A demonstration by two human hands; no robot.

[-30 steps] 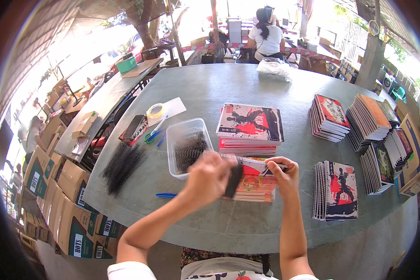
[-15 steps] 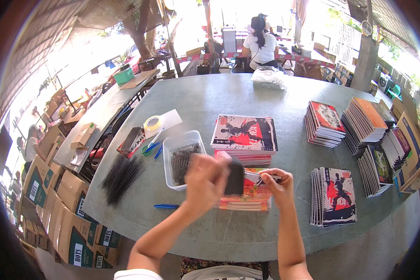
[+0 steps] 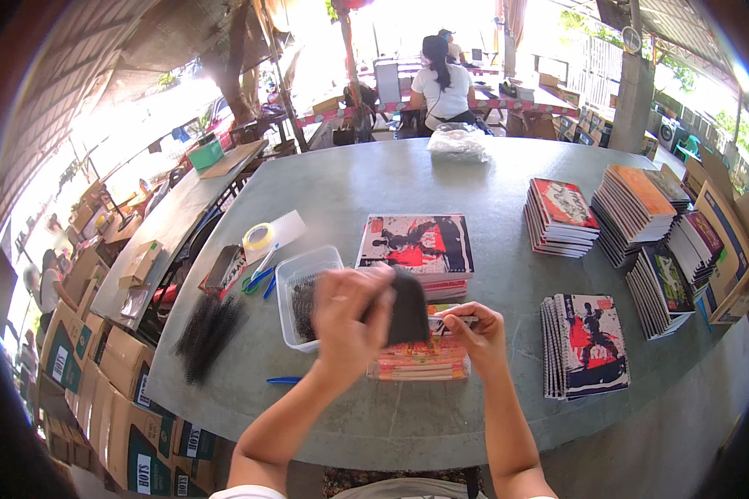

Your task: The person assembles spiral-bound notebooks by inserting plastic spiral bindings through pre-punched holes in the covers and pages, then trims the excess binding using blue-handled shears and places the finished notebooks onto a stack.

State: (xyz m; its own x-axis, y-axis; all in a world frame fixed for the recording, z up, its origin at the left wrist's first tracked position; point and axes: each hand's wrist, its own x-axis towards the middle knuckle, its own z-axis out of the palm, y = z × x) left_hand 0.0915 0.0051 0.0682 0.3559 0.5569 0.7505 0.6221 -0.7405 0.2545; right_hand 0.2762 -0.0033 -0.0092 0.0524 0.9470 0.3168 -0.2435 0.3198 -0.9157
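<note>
In front of me my right hand [image 3: 479,333] pinches the edge of a notebook with a black, round-cornered cover [image 3: 409,308], held up and tilted above the table. My left hand [image 3: 351,312] is at the notebook's left side with its fingers bent. Motion smears them, so any grip there is unclear. Below the notebook lies a stack of colourful books [image 3: 420,366]. Just behind is a taller stack topped by a black, red and white notebook [image 3: 416,243]. Left of it a clear plastic tub [image 3: 285,306] holds black spiral coils [image 3: 305,306], partly hidden by my left hand.
Loose black coils [image 3: 208,333], a tape roll [image 3: 259,237], scissors [image 3: 251,285] and a blue pen [image 3: 284,380] lie to the left. Bound notebooks [image 3: 589,345] and further stacks [image 3: 562,216] stand right. Plastic wrap [image 3: 459,143] lies far back; cartons [image 3: 125,399] crowd the left floor.
The view has shifted slightly, so the table's things sit farther left. My left hand has moved a little and stays blurred beside the notebook; my right hand keeps its pinch.
</note>
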